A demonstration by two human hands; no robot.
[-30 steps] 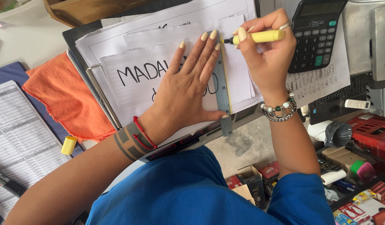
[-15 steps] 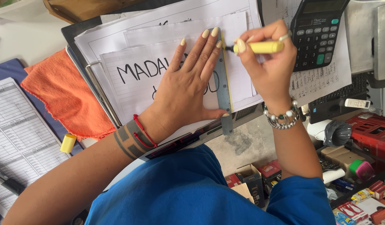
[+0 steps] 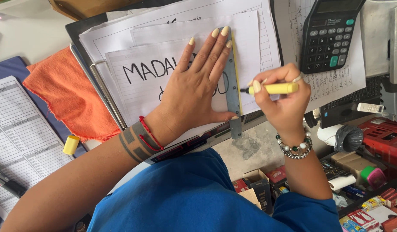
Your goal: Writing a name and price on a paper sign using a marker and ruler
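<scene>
Both hands busy, apart from each other. Right hand [image 3: 282, 101] has dropped from the ruler's top end to its lower half since half a second ago; left hand [image 3: 197, 88] unchanged. Left hand lies flat, fingers spread toward 12 o'clock, pinning the grey ruler [image 3: 232, 86] onto the lettered paper sheet [image 3: 142, 81]. Right hand is clenched round a yellow marker [image 3: 273, 89], tip at 9 o'clock touching the ruler's right edge. Around: orange cloth [image 3: 65, 99] at 9 o'clock, black calculator [image 3: 329, 34] at 1 o'clock, yellow marker cap [image 3: 71, 145] at 8 o'clock. Left hand covers part of the lettering.
</scene>
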